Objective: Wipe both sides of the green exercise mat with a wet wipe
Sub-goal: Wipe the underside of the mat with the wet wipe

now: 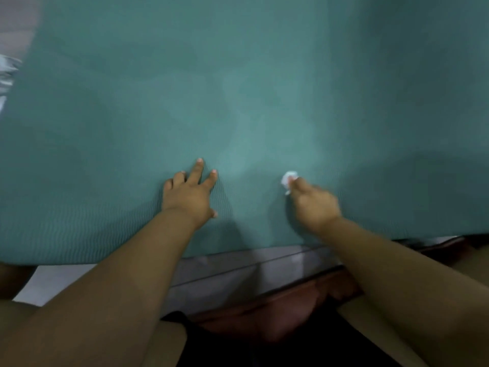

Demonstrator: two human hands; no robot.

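Observation:
The green exercise mat lies spread flat and fills most of the head view. My left hand rests on it near the front edge, fingers straight and spread, palm down. To its right, my right hand grips a small crumpled white wet wipe in its curled fingers and presses it onto the mat. A paler, damp-looking streak runs up the mat above the two hands. Motion blur softens the right hand.
The mat's near edge runs across the lower frame, with grey floor tiles below it. My knees and reddish-brown clothing sit at the bottom. A pale blurred object lies at the left edge.

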